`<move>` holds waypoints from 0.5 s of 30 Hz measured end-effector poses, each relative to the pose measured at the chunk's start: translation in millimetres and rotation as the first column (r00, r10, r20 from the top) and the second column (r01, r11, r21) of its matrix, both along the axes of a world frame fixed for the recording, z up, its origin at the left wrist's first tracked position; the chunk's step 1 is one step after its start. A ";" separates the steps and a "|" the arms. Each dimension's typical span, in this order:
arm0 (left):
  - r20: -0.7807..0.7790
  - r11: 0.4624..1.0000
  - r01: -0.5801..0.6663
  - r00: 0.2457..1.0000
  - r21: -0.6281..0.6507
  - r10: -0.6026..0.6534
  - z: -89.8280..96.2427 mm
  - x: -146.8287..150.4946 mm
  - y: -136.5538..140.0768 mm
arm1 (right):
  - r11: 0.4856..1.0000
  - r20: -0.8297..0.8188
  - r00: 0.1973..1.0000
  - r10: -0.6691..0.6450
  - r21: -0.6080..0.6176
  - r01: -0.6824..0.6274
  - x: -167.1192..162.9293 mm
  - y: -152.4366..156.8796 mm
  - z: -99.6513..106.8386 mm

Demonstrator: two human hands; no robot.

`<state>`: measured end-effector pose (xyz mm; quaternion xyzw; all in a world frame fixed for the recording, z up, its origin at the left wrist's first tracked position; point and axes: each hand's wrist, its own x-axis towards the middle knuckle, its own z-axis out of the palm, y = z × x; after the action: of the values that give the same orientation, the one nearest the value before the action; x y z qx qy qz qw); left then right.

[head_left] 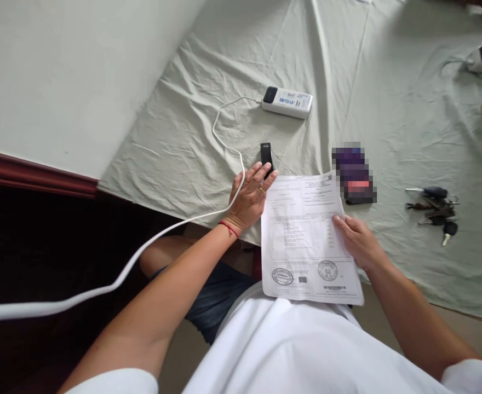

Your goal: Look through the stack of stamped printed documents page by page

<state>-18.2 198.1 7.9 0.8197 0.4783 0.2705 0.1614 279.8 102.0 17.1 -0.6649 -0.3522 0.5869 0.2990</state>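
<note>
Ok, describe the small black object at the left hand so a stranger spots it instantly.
On the pale cloth, find the printed sheet in the right hand. Just above its upper left corner, the left hand touches the small black object. It is darker than the white cabled device above and narrower than the phone.

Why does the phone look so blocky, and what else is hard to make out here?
In the head view, a coarse mosaic covers most of the smartphone; in the same view, the printed document's fine text is too soft to read, deep shadow fills the space below the tablecloth at left, and the white cable looks thicker nearer the camera.
</note>
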 end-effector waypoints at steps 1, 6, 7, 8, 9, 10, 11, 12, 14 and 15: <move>-0.018 1.000 0.012 1.000 0.010 -0.012 0.4 0.3 -0.3 | 1.000 0.005 1.000 0.016 -0.021 -0.016 0.3 0.5 0.4; -0.057 0.999 -0.008 0.998 0.034 0.010 -1.3 0.8 0.8 | 0.997 -0.048 0.999 0.003 -0.079 -0.006 -1.4 2.8 4.8; -0.059 0.999 -0.019 0.998 0.028 0.020 -2.1 0.6 1.3 | 0.997 -0.058 0.998 -0.001 -0.078 -0.003 -1.9 2.9 5.3; -0.060 0.999 -0.037 0.997 0.016 0.038 -2.9 0.4 1.7 | 0.997 -0.061 0.998 -0.001 -0.074 -0.003 -2.1 2.8 5.4; -0.056 0.998 -0.061 0.997 0.001 0.061 -3.6 0.2 2.0 | 0.998 -0.059 0.998 -0.003 -0.067 -0.001 -2.1 2.5 5.3; -0.049 0.996 -0.082 0.995 -0.016 0.081 -4.1 0.0 2.2 | 0.998 -0.055 0.998 -0.004 -0.060 0.001 -1.8 2.2 4.8; -0.039 0.995 -0.093 0.995 -0.032 0.092 -4.4 -0.3 2.3 | 0.999 -0.052 0.999 -0.004 -0.053 0.001 -1.3 1.8 4.0; -0.025 0.995 -0.089 0.996 -0.045 0.088 -4.5 -0.5 2.2 | 0.999 -0.051 0.999 -0.002 -0.047 0.000 -0.5 1.3 3.0; 0.017 0.997 -0.058 0.998 -0.056 0.059 -4.2 -0.8 1.9 | 0.999 -0.055 0.998 0.001 -0.043 -0.004 1.1 0.6 0.9; 0.038 0.997 -0.044 0.998 -0.060 0.046 -3.8 -1.0 1.7 | 0.999 -0.056 0.998 0.005 -0.044 -0.007 1.8 0.4 0.0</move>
<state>-19.2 199.8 4.1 0.7981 0.5013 0.2758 0.1888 281.6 102.4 17.1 -0.6534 -0.3328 0.6138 0.2923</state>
